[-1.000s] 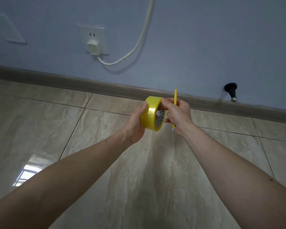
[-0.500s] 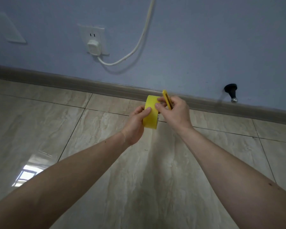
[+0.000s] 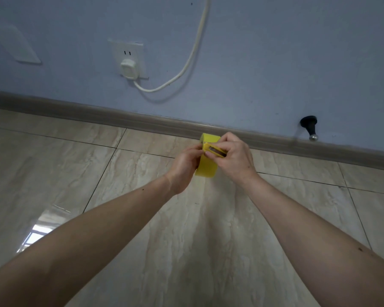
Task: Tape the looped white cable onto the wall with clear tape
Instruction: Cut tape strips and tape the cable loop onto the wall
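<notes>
The yellow cutter now lies flat across the tape roll (yellowish, edge-on), pinched by the right hand; the left hand grips the roll.

Both hands, left hand and right hand, grip a yellow tape roll and yellow cutter above floor tiles.

place: we see a home room | signs: glossy marble-look floor tiles, grey baseboard, blue wall, wall socket, black door stopper
</notes>
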